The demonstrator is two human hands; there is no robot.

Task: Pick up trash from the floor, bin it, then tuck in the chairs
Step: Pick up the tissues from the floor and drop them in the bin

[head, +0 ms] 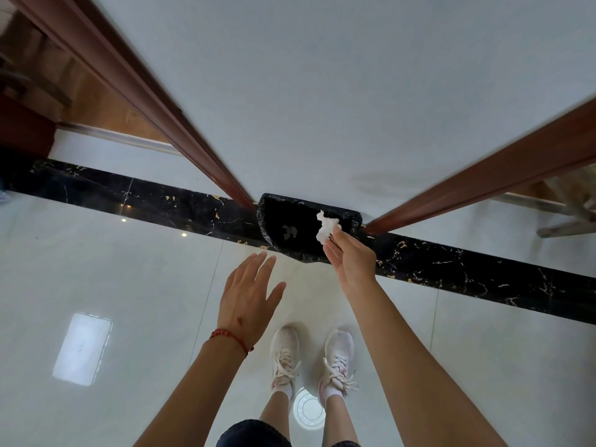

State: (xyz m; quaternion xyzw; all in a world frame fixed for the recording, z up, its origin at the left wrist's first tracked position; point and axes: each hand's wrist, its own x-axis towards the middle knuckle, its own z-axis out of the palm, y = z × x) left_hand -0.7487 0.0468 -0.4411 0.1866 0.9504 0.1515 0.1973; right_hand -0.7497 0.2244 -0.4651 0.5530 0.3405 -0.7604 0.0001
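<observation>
- Our right hand [350,256] pinches the crumpled tissue [326,228] over the bin's [283,221] right rim; released here, it may drift onto the floor [129,285].
- Our left hand [248,295] hangs open, empty.

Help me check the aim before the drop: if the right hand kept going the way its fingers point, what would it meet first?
Probably the bin. The right hand pinches a tissue over the bin's open black mouth, fingers pointing up and slightly left into it. Depth is unclear, so it might reach the far rim or the wall behind instead.
</observation>
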